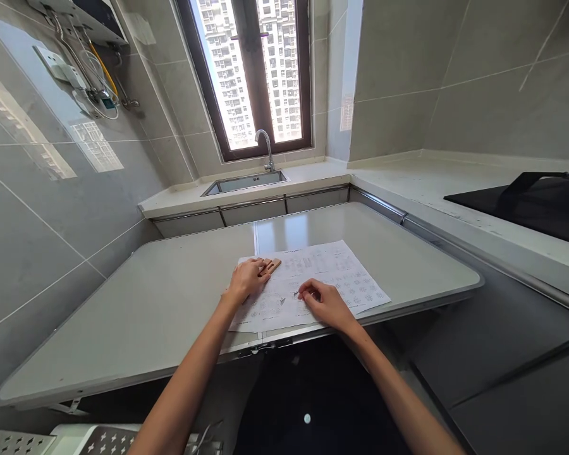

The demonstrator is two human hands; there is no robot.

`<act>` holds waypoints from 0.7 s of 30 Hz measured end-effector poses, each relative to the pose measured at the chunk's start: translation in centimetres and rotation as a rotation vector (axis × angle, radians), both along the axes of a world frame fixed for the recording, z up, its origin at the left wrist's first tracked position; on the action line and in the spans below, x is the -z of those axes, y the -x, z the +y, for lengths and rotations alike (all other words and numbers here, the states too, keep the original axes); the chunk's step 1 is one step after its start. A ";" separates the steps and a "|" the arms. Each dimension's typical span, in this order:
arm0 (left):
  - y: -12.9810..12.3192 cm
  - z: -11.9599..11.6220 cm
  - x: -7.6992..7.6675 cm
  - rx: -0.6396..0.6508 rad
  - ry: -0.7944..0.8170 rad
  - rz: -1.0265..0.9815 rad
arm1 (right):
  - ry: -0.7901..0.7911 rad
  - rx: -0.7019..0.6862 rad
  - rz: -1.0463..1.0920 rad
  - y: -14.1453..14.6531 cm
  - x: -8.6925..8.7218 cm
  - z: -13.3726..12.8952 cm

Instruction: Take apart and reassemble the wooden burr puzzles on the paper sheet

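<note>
A large printed paper sheet (332, 265) lies on the pale folding table (180, 284). On its left part my left hand (247, 278) rests over a small brown wooden piece with slots (274, 265), its fingers wrapped on it. My right hand (325, 303) is over the sheet's lower middle, thumb and forefinger pinched together at a tiny dark item (296, 293) too small to name. Another tiny dark item (282, 301) lies on the paper between the hands.
Behind the table a white counter holds a sink (246, 182) with a chrome faucet (265, 148), below a window. A black cooktop (526, 205) is on the right counter. White perforated racks (16, 441) stand low at the left.
</note>
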State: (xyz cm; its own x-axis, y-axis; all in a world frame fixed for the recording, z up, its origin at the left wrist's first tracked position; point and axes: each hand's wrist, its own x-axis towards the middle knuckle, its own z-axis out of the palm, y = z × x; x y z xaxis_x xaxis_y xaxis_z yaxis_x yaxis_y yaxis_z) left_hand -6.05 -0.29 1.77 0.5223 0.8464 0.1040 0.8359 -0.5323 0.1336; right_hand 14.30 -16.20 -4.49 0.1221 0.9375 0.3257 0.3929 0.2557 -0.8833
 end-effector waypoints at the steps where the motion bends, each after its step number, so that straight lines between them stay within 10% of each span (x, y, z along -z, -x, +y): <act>1: -0.3 -0.5 0.0 0.041 -0.002 -0.010 | -0.004 -0.002 -0.001 0.0 0.0 0.0; 10: -1.8 -5.2 1.1 0.264 0.006 -0.183 | -0.041 0.051 -0.060 0.2 0.1 0.1; 21: -2.4 -6.5 5.1 0.019 -0.035 -0.429 | -0.076 0.305 -0.310 0.6 3.0 2.1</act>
